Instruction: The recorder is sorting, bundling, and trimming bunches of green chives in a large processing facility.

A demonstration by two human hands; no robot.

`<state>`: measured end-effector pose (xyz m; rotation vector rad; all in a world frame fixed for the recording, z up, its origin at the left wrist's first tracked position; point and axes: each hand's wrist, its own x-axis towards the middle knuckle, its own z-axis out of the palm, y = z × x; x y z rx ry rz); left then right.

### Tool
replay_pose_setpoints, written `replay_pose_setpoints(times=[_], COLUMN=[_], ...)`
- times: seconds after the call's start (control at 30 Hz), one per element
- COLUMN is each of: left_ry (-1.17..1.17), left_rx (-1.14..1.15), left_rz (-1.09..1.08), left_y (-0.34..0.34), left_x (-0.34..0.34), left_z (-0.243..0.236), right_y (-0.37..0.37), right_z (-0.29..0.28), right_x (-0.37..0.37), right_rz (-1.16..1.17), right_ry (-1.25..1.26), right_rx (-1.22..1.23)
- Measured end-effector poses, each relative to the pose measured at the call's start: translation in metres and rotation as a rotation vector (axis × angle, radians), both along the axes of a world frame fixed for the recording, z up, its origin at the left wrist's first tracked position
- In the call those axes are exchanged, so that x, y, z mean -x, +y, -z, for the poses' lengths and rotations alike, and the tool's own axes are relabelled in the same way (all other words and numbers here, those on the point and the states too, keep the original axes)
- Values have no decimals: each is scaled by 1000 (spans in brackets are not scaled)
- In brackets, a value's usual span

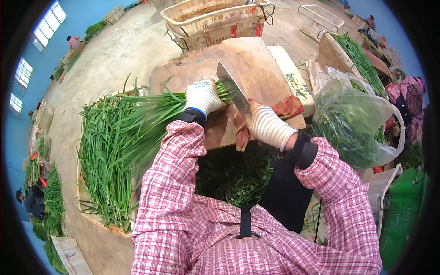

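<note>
My left hand [203,97], in a white striped knit glove, is closed around a bunch of long green chives [158,110]. The leaves trail off to the left, and the stalk ends poke out just past the fist over a worn wooden board [192,68]. In my right hand [270,127], gloved alike, is the handle of a cleaver [233,88]. Its broad blade stands tilted up, close beside the stalk ends; whether it touches them I cannot tell. A reddish-brown cloth [289,108] lies by the right hand on the board's near edge.
To the left, a shallow crate is heaped with chives [105,160]. A yellowish plastic crate [215,28] stands beyond the board. At right are a clear bag of greens [350,121] and a green basket [403,220]. Cut leaves [247,183] lie below the board.
</note>
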<state>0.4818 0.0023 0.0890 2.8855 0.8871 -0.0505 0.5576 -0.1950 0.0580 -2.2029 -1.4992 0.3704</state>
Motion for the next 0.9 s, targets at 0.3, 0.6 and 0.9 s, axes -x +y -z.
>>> replay_pose_setpoints(times=[0.3, 0.6, 0.9], left_ry=[15, 103, 72], left_rx=[-11, -10, 16], left_rz=[50, 51, 71], left_y=[5, 4, 8], left_x=[0, -3, -1], left_z=[-4, -4, 5], right_y=[33, 58, 78], right_z=[-16, -10, 16], right_x=[-9, -21, -44], right_rz=[40, -239, -637], right_ry=[178, -291, -463], right_rx=[51, 369, -51])
